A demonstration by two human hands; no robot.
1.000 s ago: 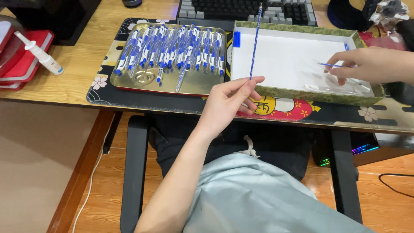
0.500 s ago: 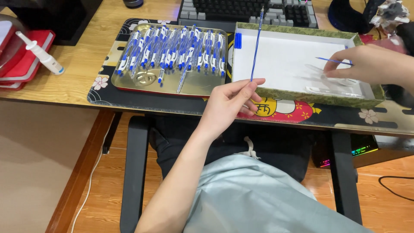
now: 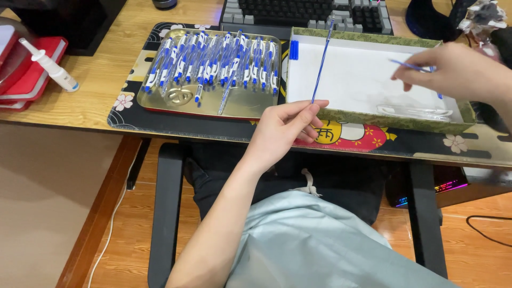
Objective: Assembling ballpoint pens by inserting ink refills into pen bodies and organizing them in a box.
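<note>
My left hand [image 3: 285, 130] pinches the lower end of a thin blue pen refill [image 3: 321, 63] that stands almost upright over the left side of a shallow white-lined box [image 3: 373, 118]. My right hand [image 3: 458, 72] hovers over the box's right side, holding a second thin blue refill [image 3: 408, 65] by its end. Clear pen barrels [image 3: 413, 112] lie in the box's near right corner. A blue cap [image 3: 294, 49] lies at the box's far left. A gold metal tray [image 3: 176, 104] to the left holds several blue-and-white pens [image 3: 213, 58] in a row.
A keyboard [image 3: 298, 13] sits behind the tray and box. A white bottle [image 3: 50, 66] rests on red books [image 3: 26, 85] at the left. The patterned desk mat [image 3: 416, 141] runs along the desk's front edge. A black chair frame stands below.
My right hand has lifted a refill up and away from the box's right corner. My left hand has kept its refill nearly still.
</note>
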